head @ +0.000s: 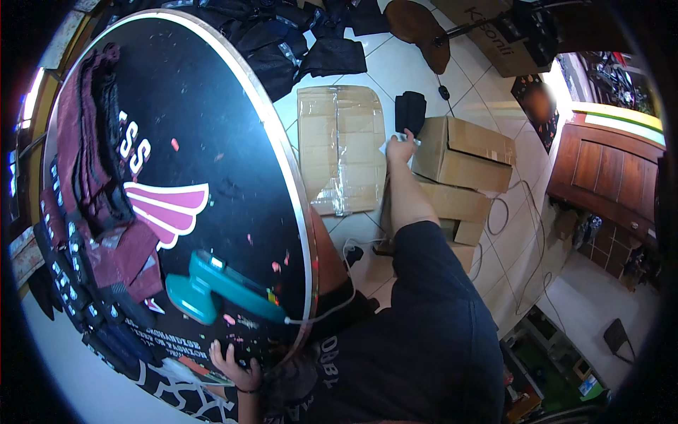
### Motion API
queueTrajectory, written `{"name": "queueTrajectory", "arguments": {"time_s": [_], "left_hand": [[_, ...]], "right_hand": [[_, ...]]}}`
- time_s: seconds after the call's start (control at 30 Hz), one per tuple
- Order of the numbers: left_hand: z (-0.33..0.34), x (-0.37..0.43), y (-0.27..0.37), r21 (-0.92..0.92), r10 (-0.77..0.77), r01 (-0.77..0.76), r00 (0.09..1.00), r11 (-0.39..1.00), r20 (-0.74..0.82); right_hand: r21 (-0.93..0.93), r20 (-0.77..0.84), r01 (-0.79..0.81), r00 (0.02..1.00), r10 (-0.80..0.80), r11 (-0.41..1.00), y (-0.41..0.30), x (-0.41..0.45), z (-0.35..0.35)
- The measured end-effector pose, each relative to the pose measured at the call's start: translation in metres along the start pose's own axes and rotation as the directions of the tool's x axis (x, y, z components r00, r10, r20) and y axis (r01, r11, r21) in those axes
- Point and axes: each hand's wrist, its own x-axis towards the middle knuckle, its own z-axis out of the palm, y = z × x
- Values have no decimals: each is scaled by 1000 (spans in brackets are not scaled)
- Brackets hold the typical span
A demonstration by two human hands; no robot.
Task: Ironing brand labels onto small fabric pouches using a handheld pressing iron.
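Note:
My right hand [401, 148] reaches out over the floor, between a taped flat-topped carton [339, 148] and an open-flapped cardboard box [466, 153]. Its fingers are at a folded black cloth bundle [410, 112], and a white sheet or film [388, 147] shows beside the palm; the grip cannot be made out. My left hand [235, 365] rests, fingers spread, on the edge of the round black printed table [228, 116]. Near it lies what looks like a teal impulse sealer [238, 289] with a white cord. Folded maroon garments [77, 132] lie stacked at the table's far side.
Several rolled dark garments [69, 286] line the table's left rim. Dark clothes [275, 42] are heaped on the tiled floor. A brown-seated stool [418, 26] and a large carton [492, 47] stand beyond. Cables [540, 254] cross the floor at right, near a wooden cabinet [604, 175].

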Motion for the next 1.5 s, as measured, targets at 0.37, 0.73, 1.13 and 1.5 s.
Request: {"name": "queueTrajectory", "arguments": {"time_s": [0.37, 0.73, 1.13, 1.5], "left_hand": [[42, -91, -105, 240, 87, -117, 987, 964, 132], [65, -66, -72, 193, 8, -47, 980, 980, 198], [14, -52, -43, 87, 19, -40, 974, 995, 225], [-28, 9, 5, -150, 99, -106, 994, 983, -53]], "right_hand": [[-304, 447, 76, 891, 72, 950, 23, 120, 28], [-427, 458, -5, 861, 221, 904, 46, 129, 68], [592, 517, -371, 856, 16, 716, -24, 35, -13], [951, 310, -206, 635, -707, 232, -199, -137, -293]]}}
